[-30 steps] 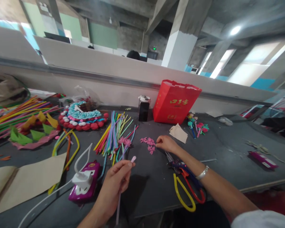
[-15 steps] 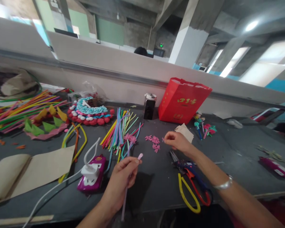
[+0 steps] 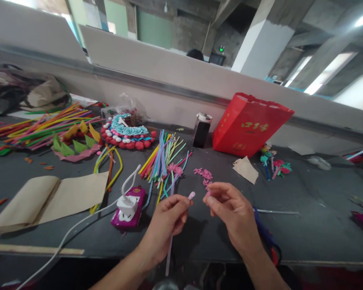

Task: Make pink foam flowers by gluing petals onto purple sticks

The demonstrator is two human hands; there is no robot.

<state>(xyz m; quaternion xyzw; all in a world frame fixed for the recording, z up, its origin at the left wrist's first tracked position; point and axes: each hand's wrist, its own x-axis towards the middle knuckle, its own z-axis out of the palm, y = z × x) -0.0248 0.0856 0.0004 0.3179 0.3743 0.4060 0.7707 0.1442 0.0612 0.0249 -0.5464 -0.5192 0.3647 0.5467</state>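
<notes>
My left hand (image 3: 169, 217) is closed round a thin pale purple stem (image 3: 169, 255), which hangs below the fist. Its pale pink tip (image 3: 192, 195) pokes out above my thumb and forefinger. My right hand (image 3: 234, 213) pinches a small pink petal (image 3: 208, 194) close to that tip, with a small gap between them. Just beyond the hands lies a loose pile of pink petals (image 3: 204, 174). A pink fringed flower (image 3: 175, 169) rests on the craft stems to the left. Behind my right wrist, a blue tool (image 3: 264, 231) is mostly hidden, a clear rod (image 3: 278, 212) beside it.
Bundled coloured stems (image 3: 161, 155) lie near a purple power strip (image 3: 128, 207) with a white charger and cable. An open notebook (image 3: 75, 193) is at left. Behind stand a bottle (image 3: 204, 117), a phone (image 3: 201, 134) and a red paper bag (image 3: 251, 125). Brown paper (image 3: 246, 170) lies nearby.
My right hand has come from beside the petal pile toward my left hand, carrying a petal. The view has shifted, and my right arm now covers most of the tools.
</notes>
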